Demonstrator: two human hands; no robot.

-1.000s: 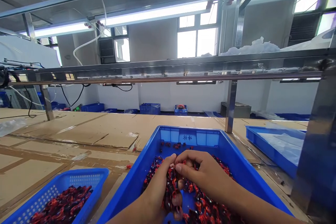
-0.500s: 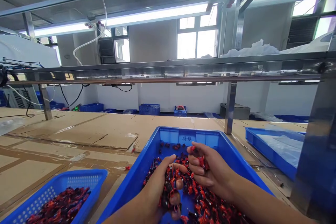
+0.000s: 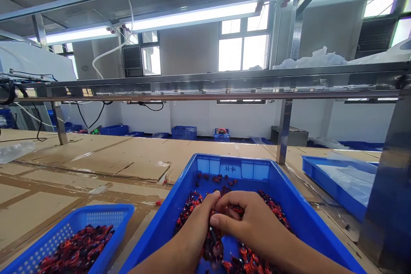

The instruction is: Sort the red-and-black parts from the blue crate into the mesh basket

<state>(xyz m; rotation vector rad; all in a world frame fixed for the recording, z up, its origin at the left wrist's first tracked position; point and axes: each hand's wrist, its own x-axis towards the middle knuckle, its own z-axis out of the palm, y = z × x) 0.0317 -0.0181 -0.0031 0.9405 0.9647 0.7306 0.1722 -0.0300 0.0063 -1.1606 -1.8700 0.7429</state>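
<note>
My left hand (image 3: 196, 229) is cupped above the large blue bin (image 3: 160, 227), its fingers curled around a handful of small red-and-black pieces (image 3: 212, 242). Across it reaches my right hand (image 3: 253, 220), thumb and fingers bent together at the left hand's thumb and the top of the handful. What the right fingertips grip is hidden. More loose red-and-black pieces (image 3: 257, 261) are spread over the bin's floor, with patches of blue showing between them.
A smaller perforated blue basket (image 3: 123, 220) at the left holds a heap of similar pieces. To the right is a blue tray (image 3: 337, 192) with white plastic in it. A metal post (image 3: 284, 132) and a shelf beam (image 3: 199, 87) stand beyond the bin on the cardboard-covered table (image 3: 105, 154).
My right hand has moved left and turned palm down over my left hand. The pieces seen in its fingers before are hidden now. The view has shifted slightly.
</note>
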